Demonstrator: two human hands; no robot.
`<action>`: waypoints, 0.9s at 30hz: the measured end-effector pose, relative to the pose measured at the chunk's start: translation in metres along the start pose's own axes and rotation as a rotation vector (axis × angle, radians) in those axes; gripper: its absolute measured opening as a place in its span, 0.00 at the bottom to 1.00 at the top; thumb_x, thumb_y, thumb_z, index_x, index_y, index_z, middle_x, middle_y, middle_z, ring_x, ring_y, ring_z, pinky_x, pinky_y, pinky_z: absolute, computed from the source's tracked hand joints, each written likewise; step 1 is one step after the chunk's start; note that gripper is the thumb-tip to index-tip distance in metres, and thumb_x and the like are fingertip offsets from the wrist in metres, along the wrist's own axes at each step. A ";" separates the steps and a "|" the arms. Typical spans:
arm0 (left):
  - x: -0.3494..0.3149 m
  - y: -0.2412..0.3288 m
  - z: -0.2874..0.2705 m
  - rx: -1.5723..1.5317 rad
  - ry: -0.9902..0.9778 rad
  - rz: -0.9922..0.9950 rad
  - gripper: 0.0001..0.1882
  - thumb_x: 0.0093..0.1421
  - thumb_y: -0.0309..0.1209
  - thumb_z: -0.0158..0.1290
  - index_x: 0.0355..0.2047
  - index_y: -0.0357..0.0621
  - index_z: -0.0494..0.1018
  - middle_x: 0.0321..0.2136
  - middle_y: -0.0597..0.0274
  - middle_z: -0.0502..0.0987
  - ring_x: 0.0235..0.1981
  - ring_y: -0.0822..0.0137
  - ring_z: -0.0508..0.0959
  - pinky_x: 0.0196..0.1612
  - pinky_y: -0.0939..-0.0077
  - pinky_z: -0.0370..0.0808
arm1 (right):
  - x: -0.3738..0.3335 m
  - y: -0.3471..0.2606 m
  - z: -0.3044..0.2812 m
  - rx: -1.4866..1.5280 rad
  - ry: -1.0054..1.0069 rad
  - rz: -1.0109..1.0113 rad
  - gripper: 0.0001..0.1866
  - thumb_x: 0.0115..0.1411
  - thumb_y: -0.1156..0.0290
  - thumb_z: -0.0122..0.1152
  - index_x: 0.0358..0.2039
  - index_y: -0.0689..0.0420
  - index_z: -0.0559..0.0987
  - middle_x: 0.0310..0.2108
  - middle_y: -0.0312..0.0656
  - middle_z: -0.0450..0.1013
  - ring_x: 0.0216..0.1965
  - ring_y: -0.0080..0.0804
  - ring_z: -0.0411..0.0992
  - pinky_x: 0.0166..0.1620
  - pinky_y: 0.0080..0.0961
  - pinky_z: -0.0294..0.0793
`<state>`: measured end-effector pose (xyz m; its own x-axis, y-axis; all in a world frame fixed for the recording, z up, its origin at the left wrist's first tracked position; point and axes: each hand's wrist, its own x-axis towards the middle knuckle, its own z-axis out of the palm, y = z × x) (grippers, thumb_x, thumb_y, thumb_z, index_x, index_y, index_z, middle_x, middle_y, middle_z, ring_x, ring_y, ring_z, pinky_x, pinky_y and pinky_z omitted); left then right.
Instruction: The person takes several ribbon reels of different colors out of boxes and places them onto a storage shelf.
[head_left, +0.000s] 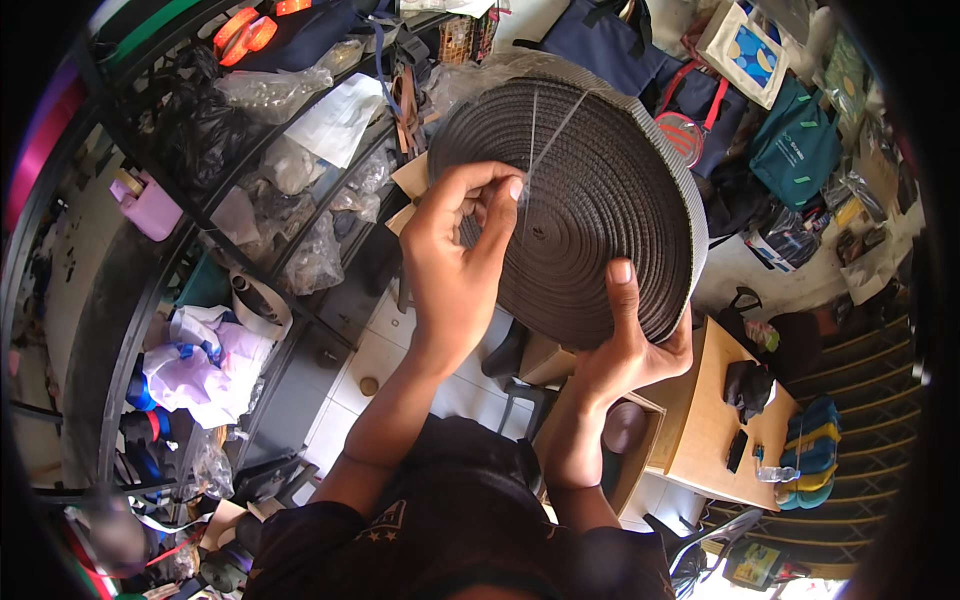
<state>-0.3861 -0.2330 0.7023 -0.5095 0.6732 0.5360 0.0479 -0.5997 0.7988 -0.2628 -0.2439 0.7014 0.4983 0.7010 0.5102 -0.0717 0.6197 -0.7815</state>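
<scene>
A large roll of dark webbing strap (600, 190), wound in a flat spiral, is held up in front of me. My right hand (625, 355) grips its lower right edge, thumb lying on the flat face and fingers behind. Thin clear ties (533, 125) run across the upper face of the roll and meet near its middle. There my left hand (460, 250) pinches one of them between thumb and forefinger, the other fingers curled in.
Black shelving (190, 215) with plastic bags and supplies stands at the left. Bags, among them a teal one (795, 150), lie at the upper right. A wooden table (725, 400) holds a water bottle (777, 473). Below the roll is an open box (640, 440).
</scene>
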 end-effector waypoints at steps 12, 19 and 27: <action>-0.006 -0.024 -0.006 0.499 0.131 0.618 0.15 0.50 0.13 0.59 0.39 0.36 0.77 0.31 0.55 0.77 0.30 0.61 0.77 0.30 0.71 0.75 | 0.005 0.012 0.001 0.106 0.010 0.179 0.12 0.48 0.80 0.70 0.35 0.68 0.81 0.31 0.43 0.78 0.30 0.27 0.75 0.41 0.23 0.74; -0.008 -0.031 -0.009 0.562 0.162 0.582 0.14 0.50 0.15 0.60 0.38 0.36 0.77 0.31 0.57 0.78 0.30 0.61 0.78 0.30 0.71 0.75 | 0.002 0.027 0.007 0.163 -0.007 0.245 0.12 0.48 0.80 0.71 0.34 0.67 0.81 0.30 0.40 0.79 0.29 0.22 0.73 0.40 0.19 0.71; -0.011 -0.021 -0.030 0.690 0.173 0.481 0.11 0.56 0.20 0.58 0.40 0.34 0.77 0.34 0.56 0.76 0.34 0.58 0.77 0.35 0.67 0.74 | -0.019 0.026 0.034 0.156 -0.054 0.263 0.12 0.47 0.82 0.71 0.34 0.69 0.81 0.30 0.41 0.78 0.29 0.22 0.73 0.40 0.18 0.71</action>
<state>-0.4077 -0.2406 0.6717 -0.4211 0.3034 0.8547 0.7755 -0.3683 0.5128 -0.3036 -0.2288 0.6838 0.3985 0.8597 0.3195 -0.3262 0.4584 -0.8267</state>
